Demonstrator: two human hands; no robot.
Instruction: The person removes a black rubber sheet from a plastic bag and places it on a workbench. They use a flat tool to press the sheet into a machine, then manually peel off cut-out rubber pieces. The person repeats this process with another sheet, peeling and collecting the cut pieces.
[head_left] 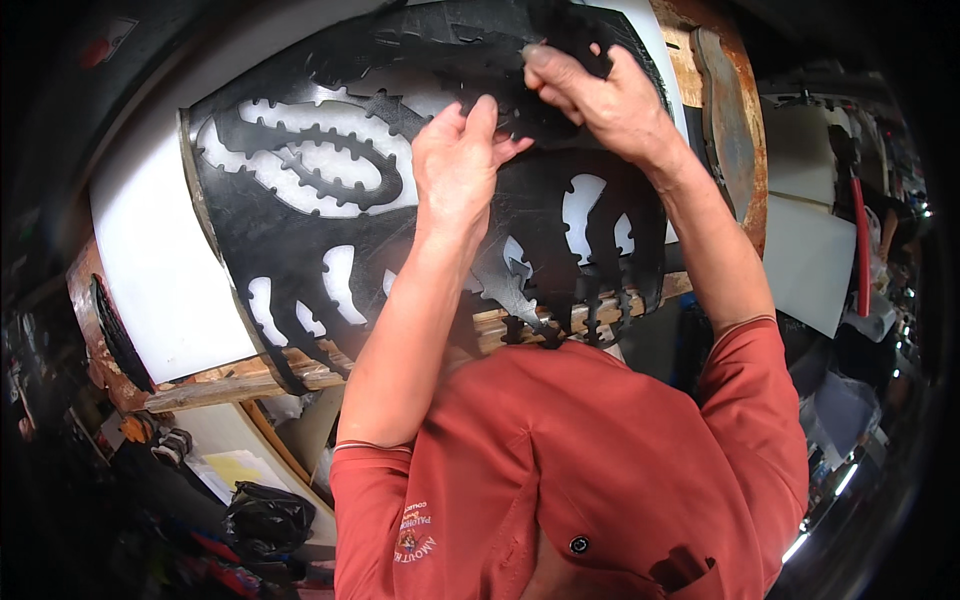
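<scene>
A large black sheet with toothed cut-out shapes lies across a white board. My left hand rests near the middle of the sheet, fingers curled and pinching a black strip of it. My right hand is farther up and to the right, thumb and fingers gripping the sheet's black material near its far edge. White shows through the cut-outs. My forearms and red shirt hide the sheet's near middle edge.
The board sits on a worn wooden bench edge. A rusty curved metal piece stands at the right. White sheets lie beyond it. Clutter, a black bag and yellow paper lie below left.
</scene>
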